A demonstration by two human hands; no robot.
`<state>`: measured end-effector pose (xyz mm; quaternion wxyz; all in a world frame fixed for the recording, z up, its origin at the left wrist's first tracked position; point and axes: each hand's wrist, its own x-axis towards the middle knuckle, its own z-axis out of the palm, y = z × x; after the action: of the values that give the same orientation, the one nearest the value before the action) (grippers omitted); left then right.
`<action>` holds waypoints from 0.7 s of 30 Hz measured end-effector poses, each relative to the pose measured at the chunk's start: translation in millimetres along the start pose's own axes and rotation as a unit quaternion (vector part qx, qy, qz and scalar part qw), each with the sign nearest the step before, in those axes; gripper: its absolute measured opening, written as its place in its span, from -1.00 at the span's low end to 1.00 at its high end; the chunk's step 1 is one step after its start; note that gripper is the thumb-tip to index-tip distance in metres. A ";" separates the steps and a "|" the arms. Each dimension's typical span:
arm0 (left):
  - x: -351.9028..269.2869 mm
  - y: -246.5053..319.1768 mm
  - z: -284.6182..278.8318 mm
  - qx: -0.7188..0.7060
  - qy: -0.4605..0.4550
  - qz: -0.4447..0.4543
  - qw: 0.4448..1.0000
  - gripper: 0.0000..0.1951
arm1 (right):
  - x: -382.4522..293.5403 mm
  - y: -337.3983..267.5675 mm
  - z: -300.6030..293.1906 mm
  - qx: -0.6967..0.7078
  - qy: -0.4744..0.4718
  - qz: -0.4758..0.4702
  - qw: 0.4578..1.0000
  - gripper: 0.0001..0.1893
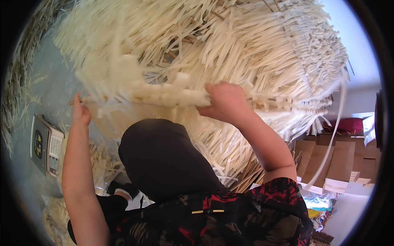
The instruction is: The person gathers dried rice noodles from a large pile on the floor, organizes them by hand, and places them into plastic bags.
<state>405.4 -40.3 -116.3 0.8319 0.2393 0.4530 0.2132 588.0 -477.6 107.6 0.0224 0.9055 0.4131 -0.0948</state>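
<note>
A thin stick point(101, 99) with pale flat strips point(169, 95) wrapped and knotted along it stretches across in front of me, above my dark-clad knee point(157, 153). Its left tip is between the fingers of my left hand point(81, 112). Farther right, my right hand point(226, 101) closes around the strip-covered part, knuckles up. Loose strips hang from the stick, some blurred by motion. Behind it lies a large heap of similar strip fringes point(258, 52), with brown sticks showing in places. What my right fingers grip underneath is hidden.
A digital scale point(47, 146) rests on the grey floor point(55, 77) at left. Open cardboard boxes point(326, 163) stand at right, and a bundle of thin brown sticks point(249, 175) lies beside my knee. One long strip point(334, 132) dangles near the boxes.
</note>
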 end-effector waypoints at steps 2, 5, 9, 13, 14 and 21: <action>-23.8 31.0 -10.1 -0.019 -0.016 0.017 1.000 -0.58 | 20.5 -25.1 -19.5 -0.028 0.046 -0.050 0.997 -0.62; -48.5 70.6 -37.2 0.020 -0.051 0.122 0.991 -0.56 | 49.7 -68.5 -42.0 -0.036 0.101 -0.121 0.987 -0.58; -115.0 84.7 -33.3 -0.047 0.004 0.094 0.994 -0.52 | 88.0 -110.1 -29.9 -0.016 0.140 -0.200 0.970 -0.59; -70.1 67.5 -130.0 -0.074 0.007 0.091 0.993 -0.49 | 135.5 -132.6 32.3 0.008 0.125 -0.237 0.964 -0.57; -67.2 49.9 -131.4 -0.093 0.054 0.043 0.993 -0.49 | 140.7 -127.8 49.0 0.004 0.109 -0.238 0.965 -0.55; -58.4 62.7 -190.6 -0.144 0.154 0.078 0.974 -0.55 | 93.0 -84.5 94.6 0.145 0.092 -0.375 0.911 -0.40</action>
<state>204.5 15.3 -131.7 0.7586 0.1155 0.5203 0.3749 569.5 -364.1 0.2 -0.1842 0.6820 0.7041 -0.0714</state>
